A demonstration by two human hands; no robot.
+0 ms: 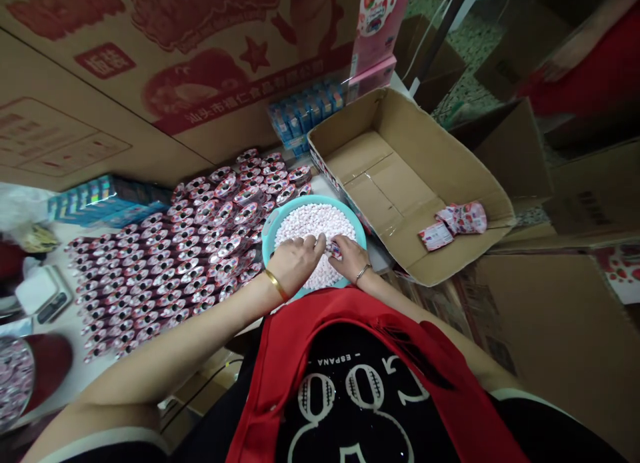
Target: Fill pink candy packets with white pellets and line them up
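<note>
Over the turquoise basin (267, 240) of pale pellets (314, 218), a small packet (333, 251) is being clamped in the right hand (351, 258); its edge is met by the left hand (299, 260), fingers bunched, whether gripping cannot be told. Upright packs (165, 270) are ranked leftward along the bench (89, 378).

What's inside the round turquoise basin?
Lots of small, pale pink pellets lie in the turquoise basin. The left hand and right hand cover some, and the pellets hide the bottom, so that can't be seen.
</note>
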